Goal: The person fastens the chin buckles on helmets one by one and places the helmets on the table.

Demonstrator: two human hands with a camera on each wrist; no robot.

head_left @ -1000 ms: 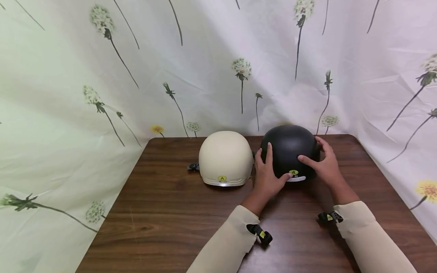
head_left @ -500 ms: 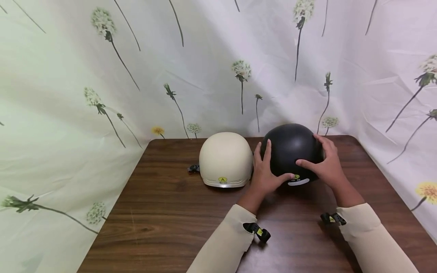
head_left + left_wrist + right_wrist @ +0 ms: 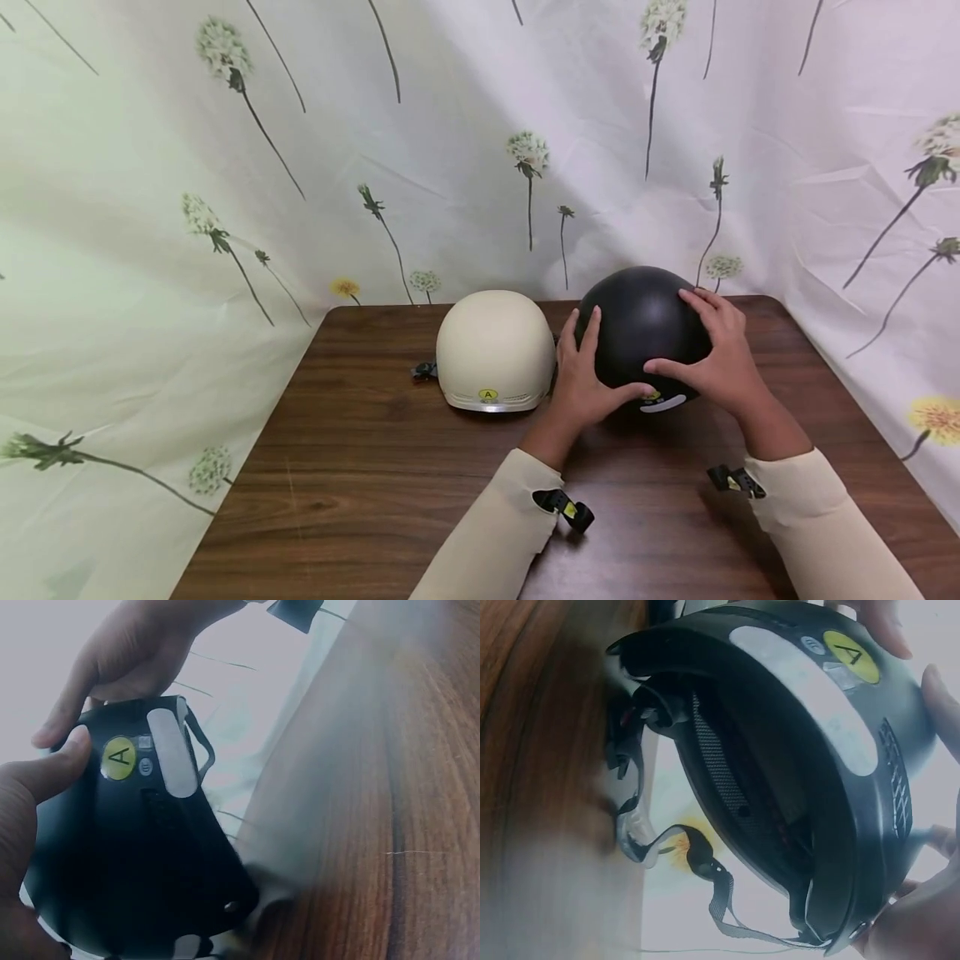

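A matte black helmet (image 3: 641, 325) is between my two hands at the back right of the table. My left hand (image 3: 582, 387) grips its left side, thumb near the yellow "A" sticker (image 3: 118, 758). On the other side my right hand (image 3: 723, 358) holds it, fingers spread over the upper right and thumb across the shell. In the right wrist view the helmet is tilted, its lower rim off the wood, showing the dark lining (image 3: 727, 765) and a dangling chin strap (image 3: 718, 892). A white reflective strip (image 3: 172, 754) runs along the rim.
A cream helmet (image 3: 495, 350) stands upright just left of my left hand, its black buckle (image 3: 424, 371) sticking out at the left. Under everything is a brown wooden table (image 3: 360, 492). Close behind hangs a white flower-print cloth (image 3: 450, 167).
The black helmet has risen slightly and shifted a little right, its top tipping back. My right fingers have slid further up over the shell. The cream helmet stays put.
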